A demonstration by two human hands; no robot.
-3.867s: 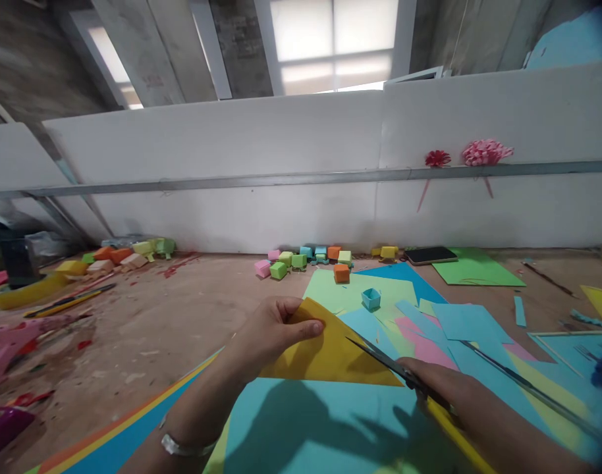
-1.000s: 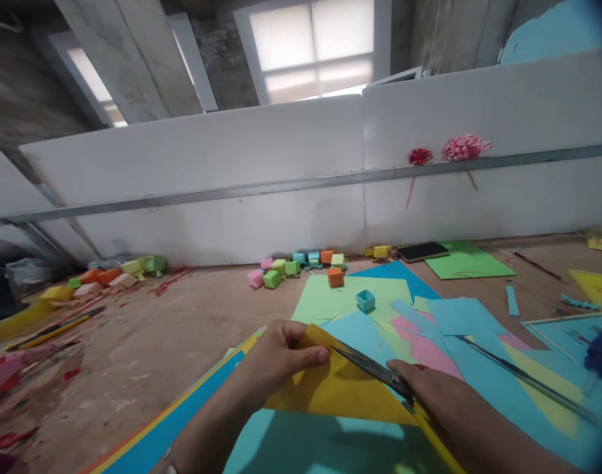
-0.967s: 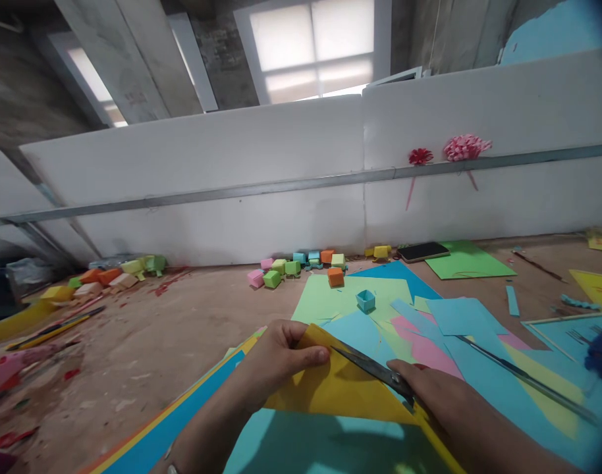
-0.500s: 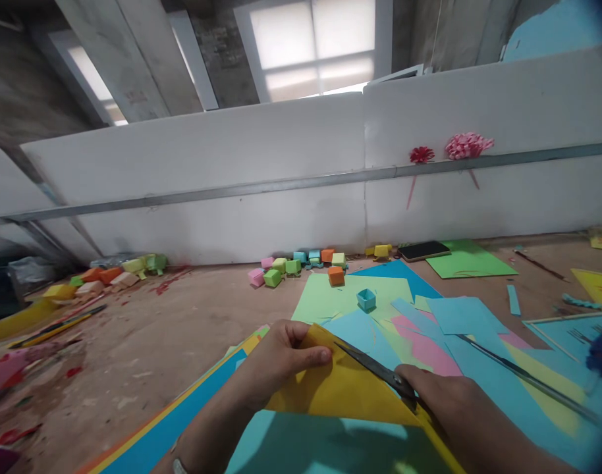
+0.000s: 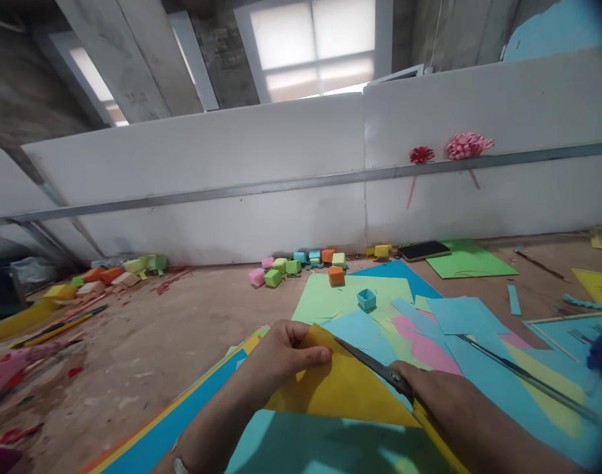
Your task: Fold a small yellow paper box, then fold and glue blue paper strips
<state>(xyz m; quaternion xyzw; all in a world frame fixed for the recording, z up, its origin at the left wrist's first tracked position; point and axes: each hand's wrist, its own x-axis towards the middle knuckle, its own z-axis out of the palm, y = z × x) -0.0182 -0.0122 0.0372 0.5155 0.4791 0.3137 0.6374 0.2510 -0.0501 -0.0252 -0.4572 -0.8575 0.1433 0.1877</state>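
My left hand (image 5: pixel 294 355) pinches the upper corner of a yellow sheet of paper (image 5: pixel 350 395) between thumb and fingers. Gripped in my right hand (image 5: pixel 439 401) is a pair of scissors (image 5: pixel 380 370), its dark blades lying along the sheet's upper right edge, their tips close to my left thumb. A narrow yellow strip (image 5: pixel 437 438) hangs down below the scissors by my right hand. Under the yellow paper lies a light blue sheet (image 5: pixel 301 438). The scissor handles are mostly hidden by my right hand.
Small folded paper cubes (image 5: pixel 294 266) stand along the white partition (image 5: pixel 207 227). A little blue paper box (image 5: pixel 366 300) sits on a pale green sheet (image 5: pixel 321 296). Right of it are overlapping coloured sheets and a long metal tool (image 5: pixel 528 378). A phone (image 5: pixel 424 250) lies behind.
My right hand and the scissors have shifted slightly left and up along the paper's edge. The yellow strip sits a little further from the sheet. My left hand stays in place.
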